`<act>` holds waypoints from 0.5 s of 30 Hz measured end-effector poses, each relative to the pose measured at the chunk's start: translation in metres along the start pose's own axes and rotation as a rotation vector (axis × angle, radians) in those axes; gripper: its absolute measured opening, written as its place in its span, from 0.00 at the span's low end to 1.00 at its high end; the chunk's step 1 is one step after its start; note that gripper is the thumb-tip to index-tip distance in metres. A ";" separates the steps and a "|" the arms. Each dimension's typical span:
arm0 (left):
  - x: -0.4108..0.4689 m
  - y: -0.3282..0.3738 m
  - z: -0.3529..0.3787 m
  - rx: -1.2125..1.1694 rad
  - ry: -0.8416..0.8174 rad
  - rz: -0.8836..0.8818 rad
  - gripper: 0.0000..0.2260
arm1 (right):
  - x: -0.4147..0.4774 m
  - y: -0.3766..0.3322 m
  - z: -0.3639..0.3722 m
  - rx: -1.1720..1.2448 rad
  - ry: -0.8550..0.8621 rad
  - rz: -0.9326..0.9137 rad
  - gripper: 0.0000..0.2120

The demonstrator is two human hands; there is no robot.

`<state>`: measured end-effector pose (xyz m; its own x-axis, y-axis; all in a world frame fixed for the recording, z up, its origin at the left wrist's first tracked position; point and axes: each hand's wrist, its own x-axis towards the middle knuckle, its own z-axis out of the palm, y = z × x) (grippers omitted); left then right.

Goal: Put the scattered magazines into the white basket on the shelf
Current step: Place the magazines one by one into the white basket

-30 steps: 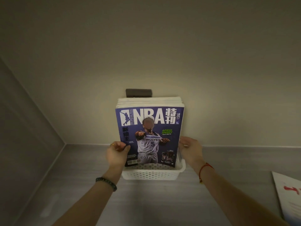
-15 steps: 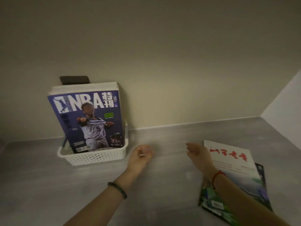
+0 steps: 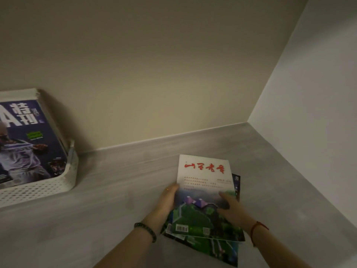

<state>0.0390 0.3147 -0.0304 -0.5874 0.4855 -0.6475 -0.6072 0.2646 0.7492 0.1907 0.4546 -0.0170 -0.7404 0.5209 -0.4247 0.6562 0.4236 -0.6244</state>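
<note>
A white perforated basket (image 3: 58, 187) stands at the left of the grey shelf (image 3: 119, 190), by the back wall. A blue NBA magazine (image 3: 31, 144) leans upright in it, with more magazines behind. Right of centre lies a small pile, topped by a white magazine with red characters and a green landscape (image 3: 202, 182). A dark magazine (image 3: 236, 183) and a green one (image 3: 214, 246) peek out beneath it. My left hand (image 3: 167, 199) grips the top magazine's left edge. My right hand (image 3: 230, 208) rests on its cover near the right edge, fingers loosely spread.
The cream back wall (image 3: 154, 74) and a pale side wall (image 3: 309, 113) close off the shelf's far right corner. Bare grey shelf surface lies between the basket and the pile.
Both hands left the basket and travelled right to the pile, and my view swung right with them. My left hand now holds the top magazine's edge and my right hand lies on its cover.
</note>
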 end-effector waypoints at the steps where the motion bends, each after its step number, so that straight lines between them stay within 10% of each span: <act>1: 0.002 -0.001 0.003 0.029 0.025 0.026 0.14 | -0.001 0.005 0.001 -0.028 -0.018 -0.032 0.26; 8: 0.003 -0.007 0.011 0.151 0.070 0.274 0.05 | -0.002 0.026 0.013 -0.265 -0.059 -0.093 0.35; 15: -0.004 -0.008 0.024 0.160 -0.105 0.374 0.17 | -0.002 0.026 0.012 -0.055 -0.015 -0.092 0.31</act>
<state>0.0589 0.3311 -0.0306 -0.6889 0.6527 -0.3152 -0.2668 0.1759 0.9476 0.2075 0.4562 -0.0403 -0.7996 0.4668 -0.3778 0.5923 0.5094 -0.6243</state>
